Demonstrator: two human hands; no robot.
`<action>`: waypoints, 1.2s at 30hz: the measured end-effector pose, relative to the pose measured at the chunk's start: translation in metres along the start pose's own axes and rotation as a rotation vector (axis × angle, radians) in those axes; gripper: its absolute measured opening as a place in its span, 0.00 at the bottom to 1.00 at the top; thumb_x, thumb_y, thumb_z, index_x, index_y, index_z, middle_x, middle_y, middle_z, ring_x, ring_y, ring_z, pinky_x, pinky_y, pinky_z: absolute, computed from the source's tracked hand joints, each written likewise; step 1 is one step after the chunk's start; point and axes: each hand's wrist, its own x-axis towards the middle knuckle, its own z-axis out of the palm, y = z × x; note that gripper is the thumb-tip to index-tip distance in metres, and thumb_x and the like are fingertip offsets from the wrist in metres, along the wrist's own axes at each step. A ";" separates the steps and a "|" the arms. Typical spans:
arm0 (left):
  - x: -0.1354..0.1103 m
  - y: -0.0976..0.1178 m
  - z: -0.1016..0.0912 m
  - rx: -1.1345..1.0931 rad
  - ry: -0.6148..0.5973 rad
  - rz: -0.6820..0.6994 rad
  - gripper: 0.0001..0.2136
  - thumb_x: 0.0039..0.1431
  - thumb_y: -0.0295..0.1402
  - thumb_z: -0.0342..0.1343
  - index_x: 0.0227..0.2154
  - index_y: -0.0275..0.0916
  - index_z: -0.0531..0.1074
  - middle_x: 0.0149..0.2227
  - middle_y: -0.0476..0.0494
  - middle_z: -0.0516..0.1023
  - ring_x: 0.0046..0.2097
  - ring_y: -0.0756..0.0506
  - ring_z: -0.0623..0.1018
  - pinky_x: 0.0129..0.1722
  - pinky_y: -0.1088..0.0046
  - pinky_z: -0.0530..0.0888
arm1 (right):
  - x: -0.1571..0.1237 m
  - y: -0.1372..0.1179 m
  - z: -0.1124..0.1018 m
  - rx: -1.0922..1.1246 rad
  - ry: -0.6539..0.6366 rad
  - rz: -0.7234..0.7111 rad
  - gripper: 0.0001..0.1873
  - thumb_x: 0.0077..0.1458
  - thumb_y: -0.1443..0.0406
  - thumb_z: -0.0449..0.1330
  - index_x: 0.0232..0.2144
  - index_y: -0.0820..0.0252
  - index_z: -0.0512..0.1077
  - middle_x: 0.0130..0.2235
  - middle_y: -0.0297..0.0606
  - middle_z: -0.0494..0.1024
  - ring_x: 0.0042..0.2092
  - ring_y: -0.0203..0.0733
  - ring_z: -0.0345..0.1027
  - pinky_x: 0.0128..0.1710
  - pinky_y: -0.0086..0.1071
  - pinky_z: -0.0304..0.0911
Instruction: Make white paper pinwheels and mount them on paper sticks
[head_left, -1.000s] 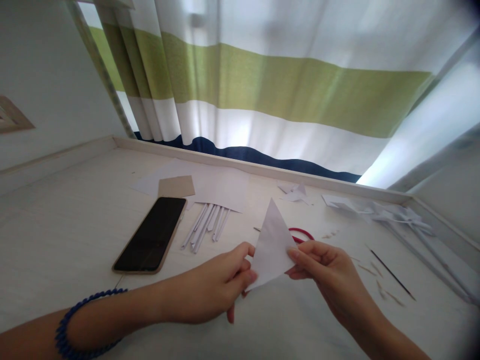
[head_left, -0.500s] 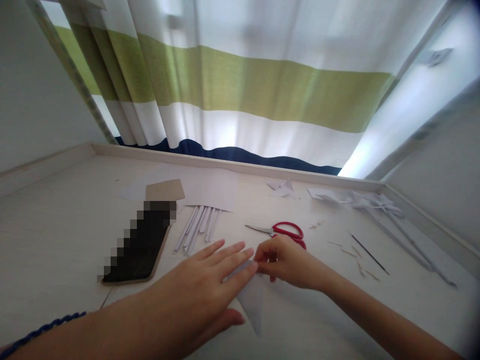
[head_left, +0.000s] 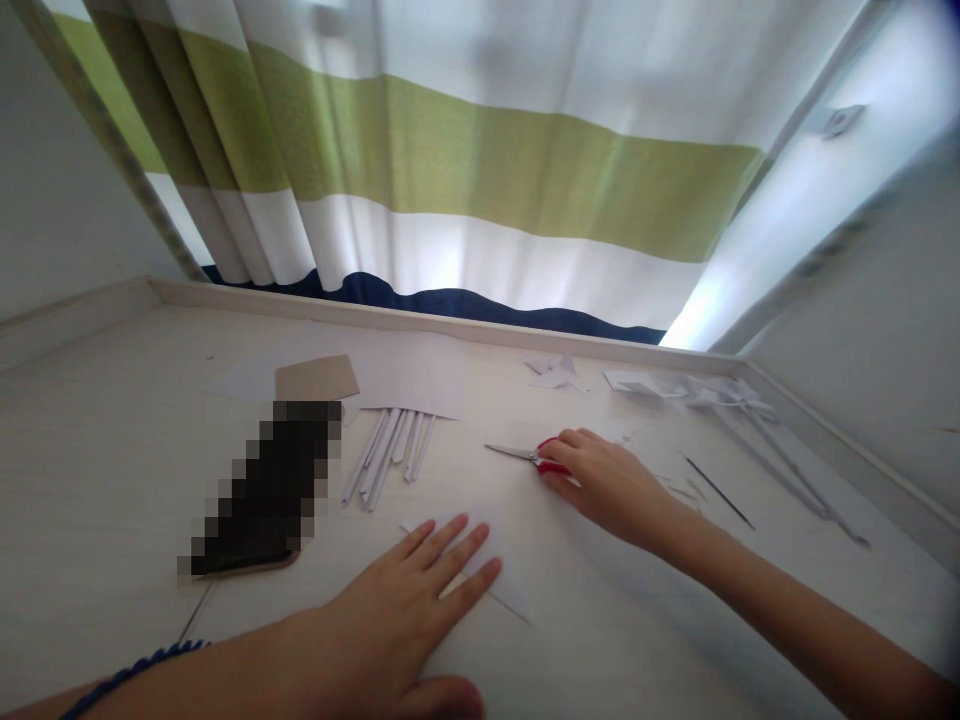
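My left hand lies flat with its fingers spread on a folded white piece of paper. The hand covers most of that paper; a pointed corner shows beyond the fingertips. My right hand has its fingers curled over the red handles of a pair of scissors. The scissors rest on the white surface with their blades pointing left, and the fingers partly hide the handles.
A phone lies at the left, near rolled paper sticks, a brown card and white sheets. Paper pinwheels sit at the back. A thin black stick lies right. A raised rim borders the surface.
My right hand has left the folded paper and moved up and right onto the scissors' handles. My left hand stays on the paper, with its fingers spread wider. The view has shifted slightly.
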 end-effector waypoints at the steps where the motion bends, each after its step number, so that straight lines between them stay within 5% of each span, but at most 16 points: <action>1: 0.002 0.001 0.000 0.007 -0.010 0.005 0.34 0.48 0.49 0.49 0.56 0.46 0.46 0.60 0.37 0.41 0.59 0.34 0.45 0.54 0.51 0.52 | -0.002 0.003 0.001 -0.026 -0.008 -0.002 0.12 0.55 0.68 0.49 0.39 0.63 0.69 0.38 0.47 0.72 0.40 0.49 0.64 0.38 0.38 0.58; 6: 0.013 0.006 0.003 0.084 -0.060 -0.035 0.44 0.33 0.43 0.63 0.55 0.46 0.50 0.59 0.28 0.41 0.58 0.29 0.46 0.51 0.45 0.50 | -0.007 0.009 0.006 -0.064 -0.066 -0.028 0.12 0.54 0.70 0.48 0.39 0.65 0.68 0.39 0.46 0.72 0.42 0.47 0.64 0.42 0.36 0.56; 16: 0.019 0.005 0.019 0.222 0.015 -0.016 0.44 0.33 0.55 0.56 0.56 0.46 0.50 0.57 0.21 0.47 0.55 0.22 0.52 0.45 0.39 0.55 | -0.006 0.017 0.004 -0.029 -0.137 0.069 0.10 0.46 0.74 0.51 0.33 0.64 0.68 0.34 0.45 0.71 0.34 0.45 0.65 0.33 0.34 0.57; 19: 0.019 0.004 0.022 0.328 0.137 0.013 0.35 0.43 0.54 0.50 0.55 0.46 0.53 0.55 0.24 0.57 0.52 0.25 0.61 0.44 0.42 0.59 | -0.006 0.019 0.004 0.023 -0.145 0.126 0.06 0.41 0.73 0.54 0.27 0.63 0.67 0.30 0.44 0.71 0.31 0.46 0.65 0.28 0.33 0.55; 21: 0.019 0.002 0.022 0.406 0.205 0.039 0.22 0.56 0.42 0.43 0.54 0.47 0.54 0.51 0.31 0.64 0.49 0.32 0.67 0.44 0.48 0.63 | -0.010 0.019 0.003 0.087 -0.139 0.172 0.03 0.40 0.71 0.56 0.24 0.62 0.66 0.29 0.43 0.71 0.29 0.45 0.64 0.26 0.32 0.54; 24: 0.021 -0.001 0.022 0.492 0.255 0.046 0.19 0.60 0.27 0.38 0.54 0.44 0.54 0.47 0.38 0.69 0.45 0.39 0.71 0.39 0.59 0.69 | -0.022 0.015 0.003 0.244 -0.137 0.235 0.04 0.45 0.65 0.55 0.25 0.61 0.64 0.27 0.39 0.70 0.27 0.40 0.63 0.24 0.30 0.55; 30: 0.025 -0.007 0.021 0.524 0.285 -0.015 0.16 0.57 0.31 0.45 0.49 0.34 0.60 0.46 0.37 0.70 0.42 0.39 0.71 0.32 0.63 0.72 | -0.046 -0.015 0.017 0.572 -0.222 0.282 0.10 0.43 0.60 0.59 0.25 0.59 0.64 0.25 0.33 0.73 0.25 0.36 0.65 0.20 0.24 0.56; 36: 0.023 -0.004 0.023 0.477 0.339 -0.067 0.14 0.58 0.32 0.43 0.46 0.34 0.63 0.44 0.39 0.71 0.41 0.40 0.71 0.32 0.62 0.73 | -0.044 -0.037 0.026 0.648 -0.179 0.309 0.11 0.39 0.65 0.62 0.25 0.59 0.63 0.26 0.33 0.73 0.26 0.36 0.65 0.21 0.25 0.55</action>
